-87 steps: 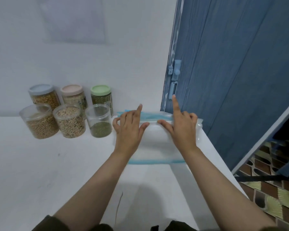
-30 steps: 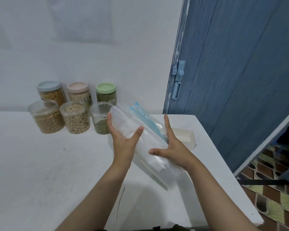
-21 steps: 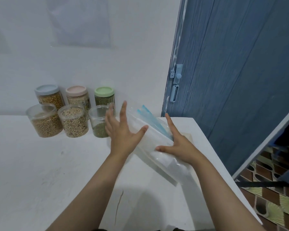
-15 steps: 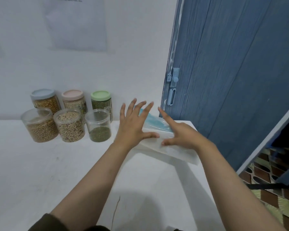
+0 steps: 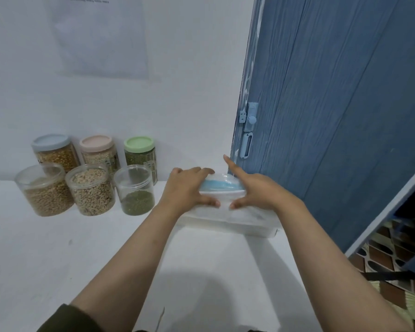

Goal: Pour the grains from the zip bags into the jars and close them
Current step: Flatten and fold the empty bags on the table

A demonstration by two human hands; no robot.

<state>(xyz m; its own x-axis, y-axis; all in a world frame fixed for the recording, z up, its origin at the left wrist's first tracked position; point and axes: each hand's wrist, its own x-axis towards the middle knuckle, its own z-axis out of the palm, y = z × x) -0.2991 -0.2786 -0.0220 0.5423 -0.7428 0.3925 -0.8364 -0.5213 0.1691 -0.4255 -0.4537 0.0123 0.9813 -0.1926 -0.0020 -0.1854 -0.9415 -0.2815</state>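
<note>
Hands press flat on the empty zip bags: left hand and right hand lie open, thumbs nearly touching. Left of the left hand stand three open jars of grains on the table.

A pale wall carries a taped paper sheet above the white desk. To the right stands a blue wood-grain door (with a light blue latch); patterned floor tiles show below.
</note>
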